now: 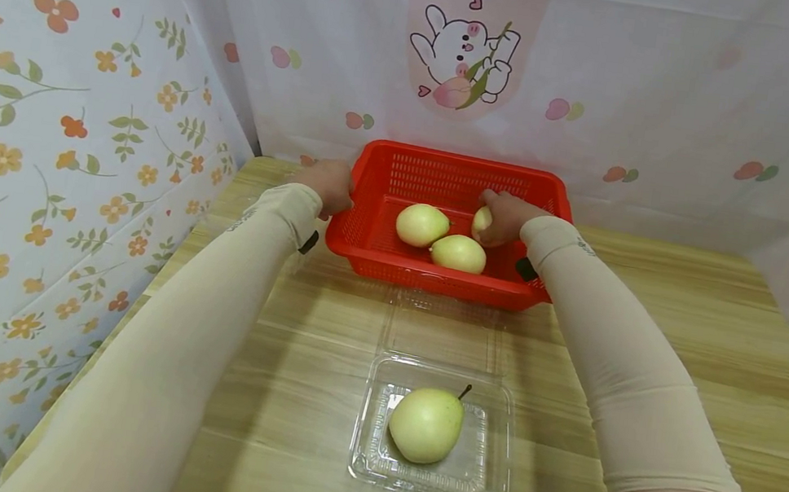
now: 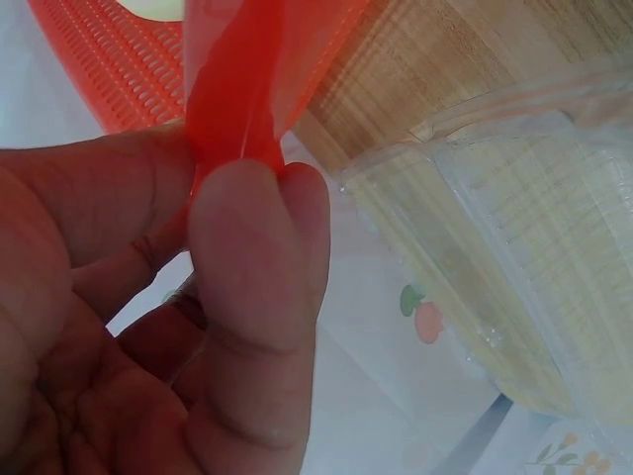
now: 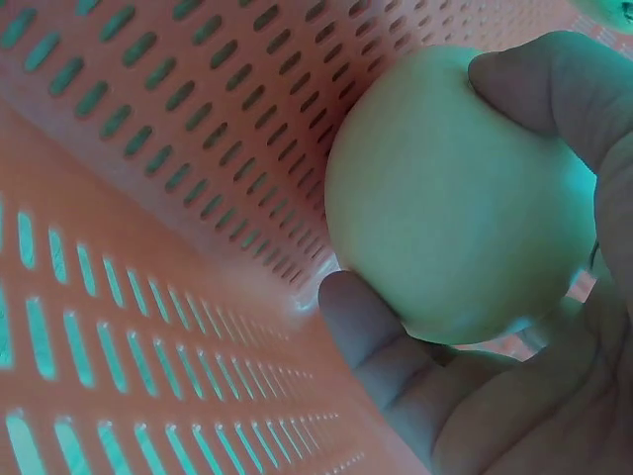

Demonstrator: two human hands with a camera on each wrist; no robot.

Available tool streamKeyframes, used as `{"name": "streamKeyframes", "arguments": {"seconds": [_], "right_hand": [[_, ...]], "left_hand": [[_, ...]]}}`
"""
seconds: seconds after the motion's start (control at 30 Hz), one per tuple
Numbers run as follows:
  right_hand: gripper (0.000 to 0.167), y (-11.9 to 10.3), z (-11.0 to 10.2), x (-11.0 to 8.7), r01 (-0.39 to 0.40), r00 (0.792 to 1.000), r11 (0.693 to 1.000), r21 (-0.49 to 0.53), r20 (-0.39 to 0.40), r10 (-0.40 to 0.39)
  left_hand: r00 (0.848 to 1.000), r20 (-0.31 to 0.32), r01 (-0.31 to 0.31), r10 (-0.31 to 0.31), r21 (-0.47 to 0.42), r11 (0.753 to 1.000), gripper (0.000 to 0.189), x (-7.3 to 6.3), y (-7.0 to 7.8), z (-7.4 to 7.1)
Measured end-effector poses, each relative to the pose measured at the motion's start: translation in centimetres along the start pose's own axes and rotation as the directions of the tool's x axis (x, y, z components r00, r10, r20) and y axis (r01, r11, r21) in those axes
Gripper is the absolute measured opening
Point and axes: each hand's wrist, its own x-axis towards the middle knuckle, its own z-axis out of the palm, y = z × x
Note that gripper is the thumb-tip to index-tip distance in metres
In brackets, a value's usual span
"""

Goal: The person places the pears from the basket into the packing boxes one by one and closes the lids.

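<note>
Right wrist view: a pale yellow-green pear (image 3: 455,198) sits inside the red basket (image 1: 427,279), towards its right end, with the thumb and fingers of the right hand (image 1: 505,217) curled round it. That hold looks secure; light, even pressure should spare the skin, and raising the fruit straight up would keep it off the slotted walls. To its left lie a rear pear (image 1: 422,225) and, nearer the basket's front edge, a front pear (image 1: 458,253), close together, so a slow wrist seems wise to avoid knocking them. Whether the held fruit touches the latter, I cannot tell. The left hand (image 1: 328,187) pinches the rim at the basket's left edge, a sensible brace against sliding. In front of the basket, a clear container (image 1: 475,453) lies open, its lid (image 1: 443,334) laid back towards the basket, one stemmed pear (image 1: 426,426) in its tray. Everything rests on a wooden table (image 1: 682,314), the basket near its far edge.
</note>
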Motion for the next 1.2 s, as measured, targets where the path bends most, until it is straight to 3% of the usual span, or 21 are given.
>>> {"name": "streamKeyframes", "arguments": {"seconds": [0.43, 0.97, 1.2], "right_hand": [[0.059, 0.6, -0.2, -0.3, 0.077, 0.997, 0.997, -0.009, -0.022, -0.077], [0.064, -0.4, -0.9, -0.8, 0.048, 0.999, 0.999, -0.011, -0.008, -0.049], [0.065, -0.9, -1.3, -1.1, 0.031, 1.0, 1.0, -0.004, -0.005, -0.031]], "left_hand": [[1.0, -0.015, -0.014, 0.014, 0.0, 1.0, 0.015, 0.0, 0.0, 0.1], [1.0, 0.006, -0.026, 0.026, -0.005, 1.0, 0.025, 0.4, -0.2, 0.1], [1.0, 0.0, -0.024, 0.024, -0.004, 1.0, 0.017, 0.2, -0.1, 0.0]]}}
